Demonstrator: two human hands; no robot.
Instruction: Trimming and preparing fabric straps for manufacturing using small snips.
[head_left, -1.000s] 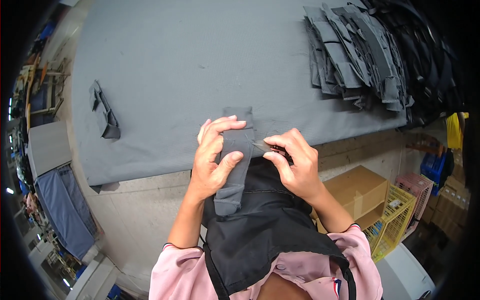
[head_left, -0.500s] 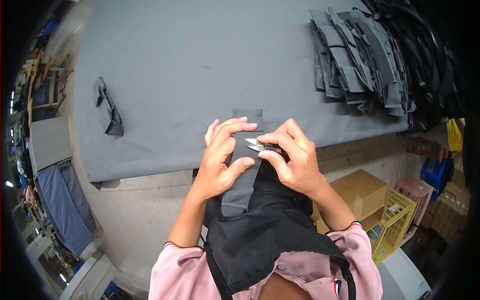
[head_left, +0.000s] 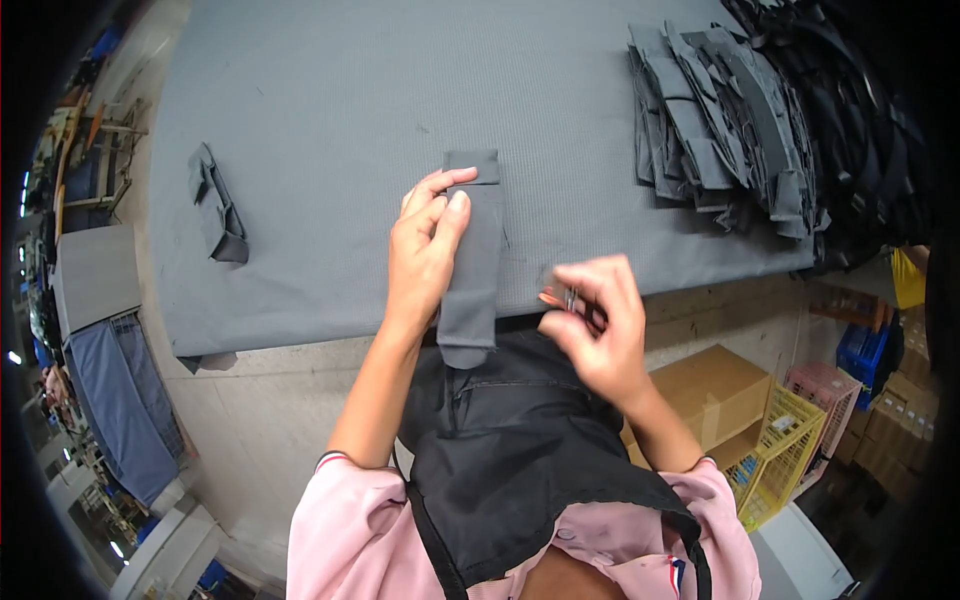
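Note:
My left hand (head_left: 425, 240) grips a long grey fabric strip (head_left: 474, 262) by its left edge, near the upper end. The strip lies along the table's front part, and its lower end hangs over the edge above my black apron (head_left: 500, 420). In my right hand (head_left: 608, 335) is a small pair of thread snips (head_left: 562, 293), smeared by motion, apart from the strip and to its right. Off to the left, a folded grey fabric piece (head_left: 218, 215) lies alone. At the far right is a pile of similar grey fabric pieces (head_left: 715, 130).
Grey cloth covers the table (head_left: 330, 150), with its front edge just ahead of my body. Black straps (head_left: 850, 130) are heaped beyond the pile. Below the edge at right stand a cardboard box (head_left: 715, 395) and a yellow crate (head_left: 785, 440).
My left hand and the strip have moved farther onto the table and slightly left. The right hand with the snips has pulled away from the strip, to the right and a little nearer me.

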